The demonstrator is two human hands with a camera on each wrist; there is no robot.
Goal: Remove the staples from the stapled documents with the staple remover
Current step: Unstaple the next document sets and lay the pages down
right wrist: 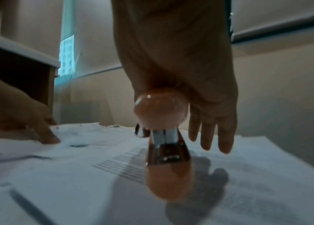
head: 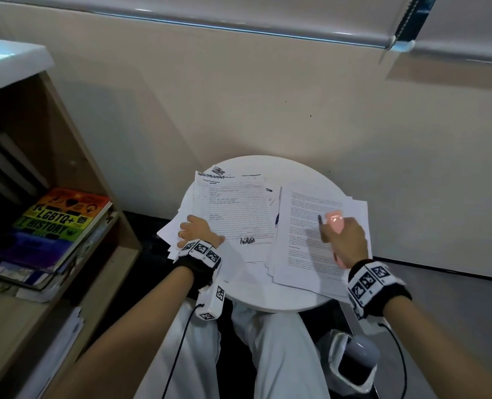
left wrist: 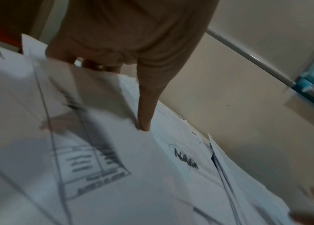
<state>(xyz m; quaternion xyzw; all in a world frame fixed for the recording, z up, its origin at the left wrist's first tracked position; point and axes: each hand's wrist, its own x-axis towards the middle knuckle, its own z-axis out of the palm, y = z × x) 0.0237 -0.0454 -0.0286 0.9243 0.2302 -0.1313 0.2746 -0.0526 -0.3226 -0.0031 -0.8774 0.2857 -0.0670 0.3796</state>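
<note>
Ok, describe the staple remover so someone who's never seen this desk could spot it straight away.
Find the round white table against the wall, covered in papers. Over the stack of typed pages on its right side, the right hand grips the staple remover. It is the only pink, glossy thing among white sheets.

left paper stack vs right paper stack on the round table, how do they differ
The left paper stack shows a ruled form with black scribbles on top; the right paper stack shows dense printed text. The left hand rests on the left stack's near corner, whereas the right hand holds a pink staple remover above the right stack. Both are white, loosely fanned, lying flat on the table.
</note>
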